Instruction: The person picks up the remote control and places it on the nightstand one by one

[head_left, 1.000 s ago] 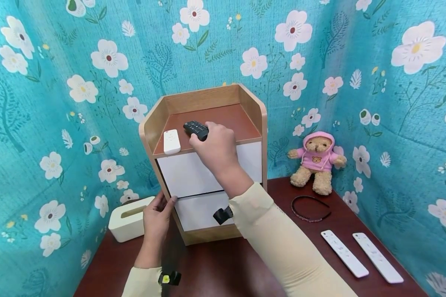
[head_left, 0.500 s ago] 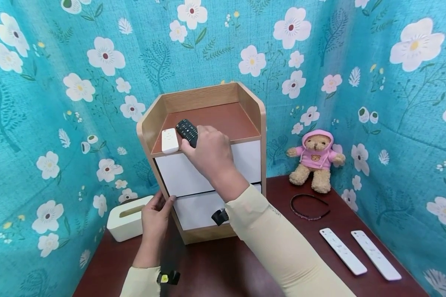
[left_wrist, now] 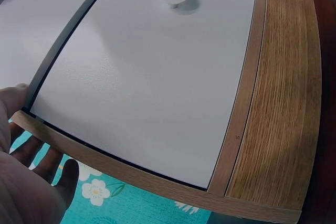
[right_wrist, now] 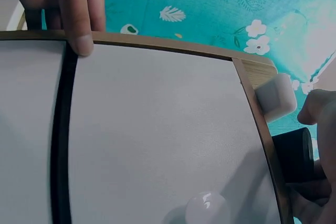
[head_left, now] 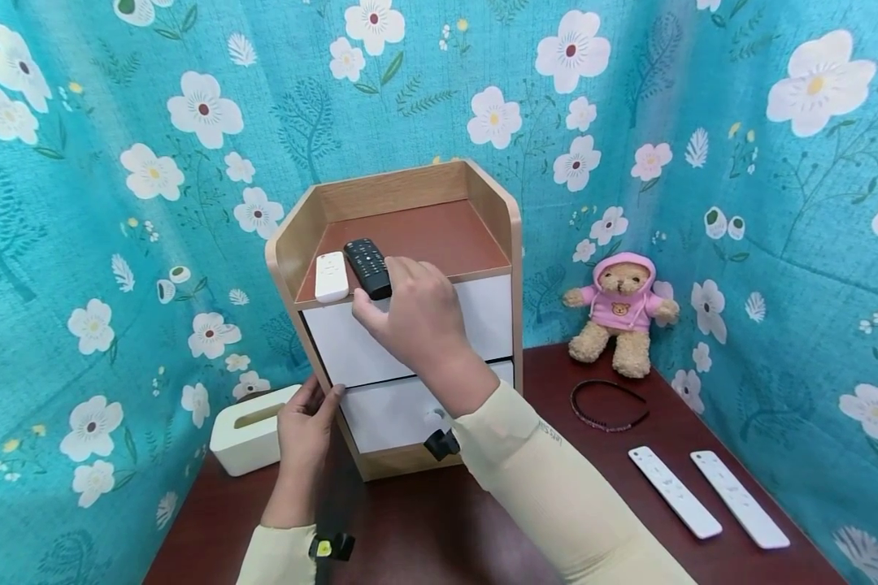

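A small wooden cabinet [head_left: 395,465] with two white drawer fronts [left_wrist: 147,77] stands on the table. My left hand [head_left: 303,431] grips its left edge, thumb on the front and fingers along the side. On the cabinet's reddish-brown top lies a black remote control [head_left: 368,266], right beside a short white remote control [head_left: 331,278]. My right hand [head_left: 419,315] is at the black remote's near right side, its thumb standing away from the remote. In the right wrist view, some fingers are partly hidden behind the black remote [right_wrist: 294,153].
A cream tissue box [head_left: 252,443] sits left of the cabinet. To the right are a teddy bear [head_left: 620,313] in a pink hoodie, a dark headband [head_left: 607,426] and two long white remotes [head_left: 675,491]. Floral curtains [head_left: 154,325] enclose the table.
My right hand has brought the black remote left and down onto the cabinet top, turned it alongside the white one, and loosened its thumb from it. The left hand has kept its grip.
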{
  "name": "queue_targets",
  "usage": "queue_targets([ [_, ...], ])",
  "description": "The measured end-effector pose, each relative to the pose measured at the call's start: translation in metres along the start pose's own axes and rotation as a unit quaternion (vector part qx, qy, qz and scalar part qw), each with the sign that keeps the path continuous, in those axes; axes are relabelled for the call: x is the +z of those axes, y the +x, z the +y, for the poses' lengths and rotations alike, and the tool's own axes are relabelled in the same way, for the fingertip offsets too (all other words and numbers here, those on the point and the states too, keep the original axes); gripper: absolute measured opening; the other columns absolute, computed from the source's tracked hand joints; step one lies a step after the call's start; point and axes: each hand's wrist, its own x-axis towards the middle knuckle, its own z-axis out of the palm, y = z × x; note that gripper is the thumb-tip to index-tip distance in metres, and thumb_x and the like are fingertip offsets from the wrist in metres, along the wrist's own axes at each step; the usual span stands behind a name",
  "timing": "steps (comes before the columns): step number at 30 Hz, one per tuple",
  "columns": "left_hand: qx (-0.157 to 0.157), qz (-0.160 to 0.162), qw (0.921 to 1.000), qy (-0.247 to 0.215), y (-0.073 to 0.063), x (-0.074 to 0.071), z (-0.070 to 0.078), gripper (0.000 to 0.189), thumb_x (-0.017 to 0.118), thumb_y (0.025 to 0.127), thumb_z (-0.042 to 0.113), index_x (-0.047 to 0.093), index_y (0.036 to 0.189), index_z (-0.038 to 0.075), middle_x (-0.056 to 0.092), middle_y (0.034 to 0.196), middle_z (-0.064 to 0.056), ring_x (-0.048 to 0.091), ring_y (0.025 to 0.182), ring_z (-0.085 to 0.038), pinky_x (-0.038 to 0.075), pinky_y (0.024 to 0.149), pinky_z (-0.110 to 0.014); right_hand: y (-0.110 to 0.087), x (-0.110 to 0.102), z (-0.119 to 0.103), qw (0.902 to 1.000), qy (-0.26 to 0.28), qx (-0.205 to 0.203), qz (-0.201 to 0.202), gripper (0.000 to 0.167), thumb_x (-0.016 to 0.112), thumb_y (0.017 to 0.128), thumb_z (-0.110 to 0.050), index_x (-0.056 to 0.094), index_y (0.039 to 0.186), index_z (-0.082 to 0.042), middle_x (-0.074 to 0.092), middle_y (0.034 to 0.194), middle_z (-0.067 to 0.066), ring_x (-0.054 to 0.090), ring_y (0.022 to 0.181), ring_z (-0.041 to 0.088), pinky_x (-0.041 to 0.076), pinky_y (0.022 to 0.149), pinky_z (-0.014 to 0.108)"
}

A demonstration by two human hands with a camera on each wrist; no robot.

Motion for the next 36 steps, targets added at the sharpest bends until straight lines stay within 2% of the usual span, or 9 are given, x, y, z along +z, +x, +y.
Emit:
queue_targets([
  [5,0.001,-0.003,1.0,0.003,-0.001,0.0,0.0,0.053,0.08,0.103,0.027,0.065,0.154,0.019,0.071,0.147,-0.014,0.069,0.113,0.001,0.055,0.09,-0.007,-0.018,-0.005,0.006,0.9981,0.036,-0.01,0.048,0.045,0.071,0.101,-0.034,0.074,0.129,0.001,0.08,0.122,0.012,0.074,0.11,0.025,0.062,0.1,0.038],
  [8,0.005,-0.003,1.0,0.002,-0.001,0.0,-0.001,0.054,0.08,0.103,0.027,0.065,0.154,0.02,0.071,0.147,-0.013,0.069,0.113,0.001,0.054,0.091,-0.007,-0.034,-0.01,0.013,0.9941,0.066,-0.018,0.084,0.047,0.074,0.098,-0.029,0.073,0.132,0.003,0.079,0.127,0.015,0.074,0.117,0.028,0.061,0.104,0.041],
  [11,0.011,0.0,0.9999,0.0,-0.002,0.001,-0.002,0.054,0.08,0.102,0.026,0.065,0.154,0.019,0.071,0.146,-0.013,0.069,0.113,0.002,0.055,0.091,-0.007,-0.052,-0.016,0.021,0.9901,0.095,-0.018,0.102,0.045,0.076,0.097,-0.026,0.074,0.132,0.003,0.079,0.128,0.015,0.074,0.117,0.029,0.062,0.103,0.043],
  [19,0.028,0.01,0.9995,-0.002,0.0,0.001,-0.003,0.051,0.08,0.103,0.024,0.067,0.152,0.017,0.072,0.144,-0.016,0.069,0.109,0.005,0.056,0.09,-0.009,-0.092,-0.03,0.04,0.9844,0.153,0.029,0.083,0.051,0.083,0.093,-0.023,0.069,0.138,-0.001,0.077,0.13,0.013,0.074,0.108,0.027,0.066,0.095,0.044],
  [23,0.038,0.01,0.9992,-0.003,0.001,0.003,-0.003,0.053,0.081,0.102,0.028,0.066,0.152,0.019,0.072,0.145,-0.014,0.068,0.111,0.008,0.056,0.091,-0.009,-0.115,-0.034,0.056,0.9848,0.146,0.047,0.081,0.054,0.084,0.093,-0.024,0.067,0.138,-0.001,0.075,0.128,0.012,0.071,0.11,0.027,0.065,0.093,0.047],
  [26,0.041,0.012,0.999,-0.008,0.001,0.003,-0.002,0.052,0.082,0.102,0.027,0.067,0.151,0.019,0.072,0.144,-0.014,0.069,0.11,0.007,0.056,0.09,-0.01,-0.136,-0.034,0.072,0.9852,0.132,0.078,0.077,0.056,0.085,0.09,-0.024,0.067,0.138,-0.001,0.074,0.127,0.01,0.07,0.111,0.026,0.063,0.091,0.048],
  [29,0.045,0.014,0.9988,-0.007,0.002,0.002,-0.003,0.051,0.081,0.102,0.026,0.067,0.151,0.018,0.072,0.144,-0.016,0.069,0.11,0.007,0.056,0.09,-0.01,-0.157,-0.033,0.087,0.9826,0.124,0.124,0.059,0.059,0.089,0.089,-0.024,0.066,0.139,-0.003,0.073,0.126,0.009,0.069,0.111,0.025,0.061,0.09,0.045],
  [32,0.046,0.014,0.9988,-0.006,0.002,0.002,-0.004,0.052,0.081,0.102,0.026,0.066,0.152,0.017,0.072,0.145,-0.016,0.069,0.11,0.008,0.056,0.09,-0.009,-0.176,-0.032,0.102,0.9777,0.118,0.169,0.042,0.061,0.092,0.088,-0.022,0.066,0.139,-0.004,0.073,0.125,0.008,0.068,0.111,0.024,0.057,0.09,0.036],
  [36,0.048,0.013,0.9987,-0.013,0.001,0.003,-0.006,0.053,0.081,0.102,0.022,0.065,0.153,0.014,0.07,0.146,-0.017,0.068,0.111,0.009,0.055,0.091,-0.008,-0.2,-0.034,0.121,0.9734,0.1,0.203,0.037,0.061,0.095,0.086,-0.021,0.067,0.137,-0.005,0.073,0.124,0.009,0.069,0.111,0.025,0.052,0.092,0.029],
])
